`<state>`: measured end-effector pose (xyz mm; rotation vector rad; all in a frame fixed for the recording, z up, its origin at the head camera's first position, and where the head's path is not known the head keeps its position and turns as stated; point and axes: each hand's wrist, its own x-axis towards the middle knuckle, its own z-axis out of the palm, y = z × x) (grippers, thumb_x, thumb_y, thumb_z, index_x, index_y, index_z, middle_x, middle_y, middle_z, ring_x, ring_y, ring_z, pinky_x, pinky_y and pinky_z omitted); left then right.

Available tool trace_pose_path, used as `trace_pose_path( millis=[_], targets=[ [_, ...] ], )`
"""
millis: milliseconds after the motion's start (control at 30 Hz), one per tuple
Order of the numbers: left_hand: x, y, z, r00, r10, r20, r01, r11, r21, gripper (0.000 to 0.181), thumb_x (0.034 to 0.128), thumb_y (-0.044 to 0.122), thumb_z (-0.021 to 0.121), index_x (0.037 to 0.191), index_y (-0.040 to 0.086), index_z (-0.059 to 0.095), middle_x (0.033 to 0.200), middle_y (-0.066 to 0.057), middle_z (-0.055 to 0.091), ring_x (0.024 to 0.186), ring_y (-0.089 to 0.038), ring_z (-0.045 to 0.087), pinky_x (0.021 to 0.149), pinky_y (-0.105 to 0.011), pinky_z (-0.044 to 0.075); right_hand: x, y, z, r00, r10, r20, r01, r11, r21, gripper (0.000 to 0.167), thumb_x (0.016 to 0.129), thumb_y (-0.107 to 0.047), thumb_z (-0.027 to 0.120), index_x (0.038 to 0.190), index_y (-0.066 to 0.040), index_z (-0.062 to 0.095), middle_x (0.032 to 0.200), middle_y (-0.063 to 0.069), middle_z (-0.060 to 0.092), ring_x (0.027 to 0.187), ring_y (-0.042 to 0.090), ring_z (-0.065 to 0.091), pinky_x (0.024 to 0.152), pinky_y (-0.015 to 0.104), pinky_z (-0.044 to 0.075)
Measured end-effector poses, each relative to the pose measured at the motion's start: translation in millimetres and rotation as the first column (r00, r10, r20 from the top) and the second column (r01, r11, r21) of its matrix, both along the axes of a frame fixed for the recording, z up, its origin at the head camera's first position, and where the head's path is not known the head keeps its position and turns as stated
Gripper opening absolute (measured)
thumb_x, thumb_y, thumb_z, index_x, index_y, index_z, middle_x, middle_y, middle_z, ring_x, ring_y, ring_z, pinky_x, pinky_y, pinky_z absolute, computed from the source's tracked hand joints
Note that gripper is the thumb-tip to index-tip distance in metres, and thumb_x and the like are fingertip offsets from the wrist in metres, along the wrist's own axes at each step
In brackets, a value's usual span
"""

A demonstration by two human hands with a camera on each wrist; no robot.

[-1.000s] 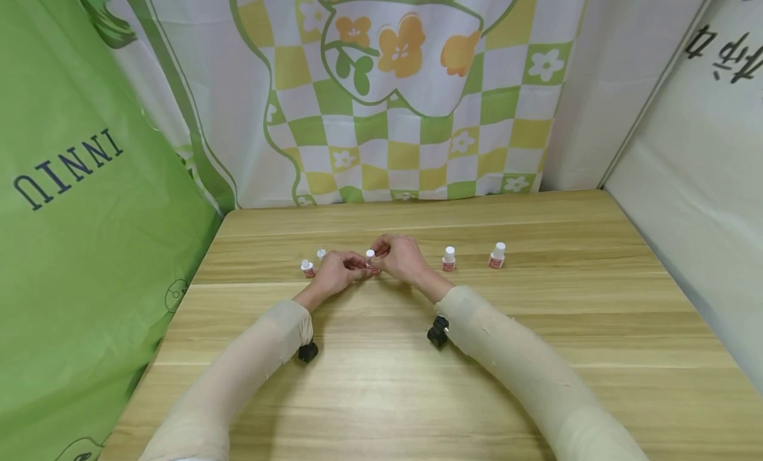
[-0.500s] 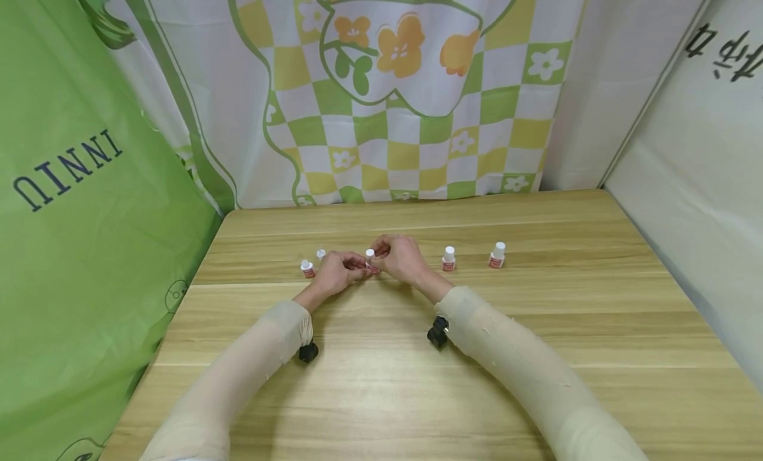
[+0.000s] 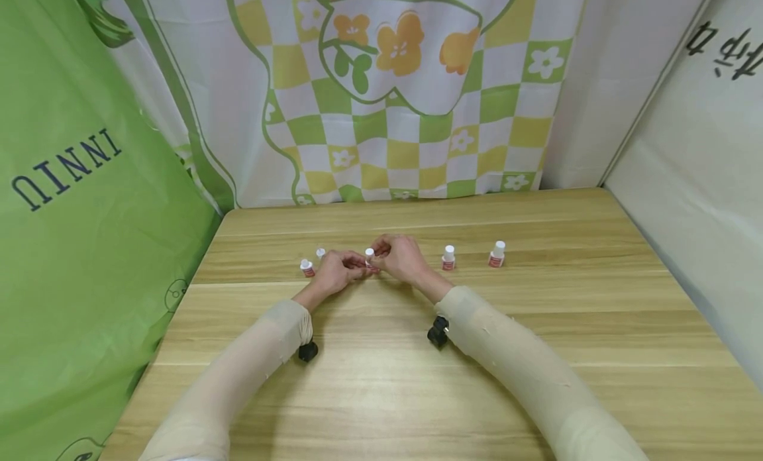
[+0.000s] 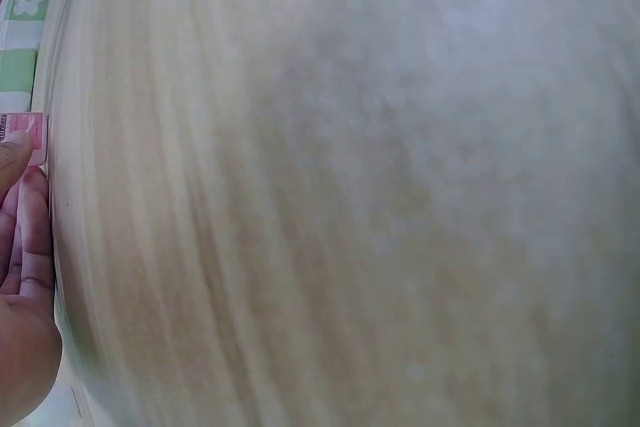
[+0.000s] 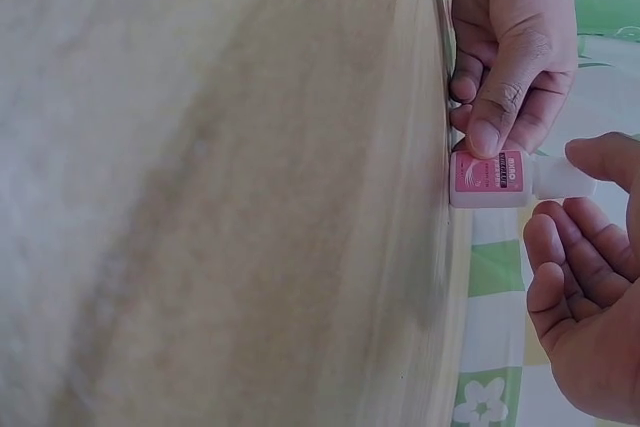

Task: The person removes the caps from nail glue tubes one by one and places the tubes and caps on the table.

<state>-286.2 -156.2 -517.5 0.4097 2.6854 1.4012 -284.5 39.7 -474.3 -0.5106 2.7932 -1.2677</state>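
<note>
A small white bottle with a pink label (image 5: 487,179) and a white cap (image 5: 563,178) stands upright on the table between both hands. My left hand (image 3: 336,271) pinches the bottle's body low down, its thumb lying over the label in the right wrist view. At the cap, my right hand (image 3: 403,257) has thumb and fingertips on either side, pinching it. Only the left hand's edge and part of the label show in the left wrist view. Just left of my left hand are a second bottle (image 3: 306,268) and a small white piece (image 3: 320,254), partly hidden.
To the right of my right hand stand two more capped bottles, a nearer one (image 3: 448,258) and a farther one (image 3: 497,254). The wooden table (image 3: 381,381) ends at a checkered curtain (image 3: 417,143) behind. Green cloth (image 3: 89,216) hangs at the left.
</note>
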Motion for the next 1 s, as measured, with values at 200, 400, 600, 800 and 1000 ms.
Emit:
trace_pose_path(
  millis=[200, 400, 600, 800, 1000],
  targets=[
    [-0.8, 0.2, -0.7, 1.000, 0.003, -0.005, -0.004, 1.000, -0.005, 0.018, 0.0868, 0.010, 0.078, 0.103, 0.002, 0.077, 0.095, -0.013, 0.078, 0.081, -0.015, 0.073, 0.071, -0.022, 0.058, 0.1, 0.1, -0.9, 1.000, -0.002, 0.001, 0.002, 1.000, -0.015, 0.015, 0.087, -0.021, 0.078, 0.099, -0.013, 0.073, 0.091, 0.000, 0.075, 0.083, 0.012, 0.069, 0.078, 0.029, 0.056],
    [-0.7, 0.5, -0.6, 1.000, 0.003, -0.003, -0.003, 1.000, -0.008, 0.018, 0.0869, 0.009, 0.077, 0.103, 0.002, 0.076, 0.095, -0.014, 0.078, 0.082, -0.017, 0.073, 0.071, -0.023, 0.058, 0.1, -0.3, -0.8, 1.000, -0.006, -0.002, 0.006, 1.000, 0.005, 0.016, 0.087, -0.022, 0.077, 0.099, -0.013, 0.073, 0.092, 0.000, 0.074, 0.084, 0.012, 0.068, 0.079, 0.029, 0.055],
    [-0.2, 0.6, 0.8, 1.000, 0.009, 0.005, -0.009, 1.000, -0.015, 0.018, 0.0872, 0.010, 0.077, 0.104, 0.003, 0.077, 0.096, -0.013, 0.078, 0.083, -0.017, 0.074, 0.073, -0.024, 0.059, 0.7, -0.6, 0.6, 1.000, -0.018, 0.011, 0.018, 1.000, -0.007, 0.017, 0.087, -0.023, 0.078, 0.099, -0.013, 0.072, 0.093, 0.000, 0.074, 0.084, 0.013, 0.068, 0.079, 0.029, 0.055],
    [-0.8, 0.6, 0.0, 1.000, 0.006, 0.000, -0.006, 1.000, -0.030, 0.018, 0.0873, 0.011, 0.077, 0.104, 0.005, 0.077, 0.096, -0.011, 0.078, 0.083, -0.016, 0.073, 0.072, -0.023, 0.058, -0.1, -0.5, -0.2, 1.000, -0.009, 0.010, 0.009, 1.000, -0.010, 0.017, 0.087, -0.022, 0.077, 0.101, -0.013, 0.072, 0.094, 0.000, 0.075, 0.085, 0.013, 0.069, 0.079, 0.030, 0.056],
    [-1.2, 0.4, 0.3, 1.000, 0.009, -0.001, -0.009, 1.000, -0.030, 0.018, 0.0873, 0.013, 0.078, 0.103, 0.005, 0.077, 0.095, -0.010, 0.078, 0.082, -0.015, 0.073, 0.072, -0.022, 0.057, -0.5, -0.2, -0.1, 1.000, -0.015, 0.020, 0.016, 1.000, -0.026, 0.017, 0.086, -0.022, 0.077, 0.100, -0.013, 0.072, 0.092, -0.001, 0.074, 0.084, 0.013, 0.068, 0.078, 0.030, 0.056]
  ],
)
